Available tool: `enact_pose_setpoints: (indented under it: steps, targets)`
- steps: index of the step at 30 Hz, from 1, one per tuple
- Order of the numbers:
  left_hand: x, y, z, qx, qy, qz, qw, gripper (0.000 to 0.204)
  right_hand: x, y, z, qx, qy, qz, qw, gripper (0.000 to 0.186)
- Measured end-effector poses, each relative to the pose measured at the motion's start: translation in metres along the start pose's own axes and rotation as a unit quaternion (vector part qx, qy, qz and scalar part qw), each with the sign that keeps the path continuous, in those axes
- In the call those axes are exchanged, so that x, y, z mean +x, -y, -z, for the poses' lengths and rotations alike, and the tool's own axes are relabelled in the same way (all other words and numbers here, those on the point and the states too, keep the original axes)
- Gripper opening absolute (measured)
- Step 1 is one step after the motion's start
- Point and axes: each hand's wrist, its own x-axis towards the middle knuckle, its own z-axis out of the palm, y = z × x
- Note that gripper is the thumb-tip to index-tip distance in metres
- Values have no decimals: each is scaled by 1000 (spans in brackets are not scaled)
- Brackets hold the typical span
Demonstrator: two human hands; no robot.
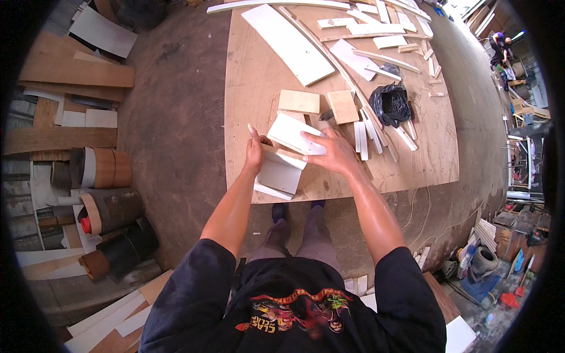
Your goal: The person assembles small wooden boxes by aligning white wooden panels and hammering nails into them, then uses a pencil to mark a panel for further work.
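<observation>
Near the front edge of the worktable (241, 117) is a small white wooden box (275, 172), tilted, with its hollow side toward me. My left hand (254, 150) grips its upper left corner, and some of those fingers are hidden behind the wood. A white rectangular board (289, 133) lies slanted at the box's upper edge. Fingers of my right hand (331, 149) spread across the right end of this board, the thumb below it; whether board and box are joined I cannot tell. Just beyond are two pale wooden blocks (299, 101) (343, 106) and a dark tool (327, 115), partly hidden.
A black plastic bag (391, 105) stands open on the table's right. Beyond it lie a long white board (288, 44) and several loose strips (376, 28). Rolled sheets (112, 209) and panels line the left side. Another person (500, 50) is at the far right.
</observation>
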Motion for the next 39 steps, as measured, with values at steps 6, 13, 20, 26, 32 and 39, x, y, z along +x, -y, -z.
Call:
enact_pose_setpoints:
  steps: [6, 13, 20, 26, 32, 39]
  targets:
    - [10, 12, 4, -60, 14, 71, 996, 117, -5, 7, -14, -14, 8, -9, 1000, 68]
    - [3, 1, -2, -57, 36, 82, 994, 124, 4, 10, -23, -10, 16, -20, 1000, 67]
    - [7, 2, -1, -57, 70, 78, 993, 121, 4, 2, -24, 11, 11, -5, 1000, 69]
    - [7, -2, -9, -10, 31, 49, 998, 106, 6, -5, -23, 24, 28, -21, 999, 68]
    - [28, 29, 4, -105, 81, 10, 991, 79, 13, 7, -20, 18, 45, -14, 999, 69]
    - [13, 9, -4, -126, 75, 18, 989, 63, 11, -2, -25, 16, 45, -20, 999, 71]
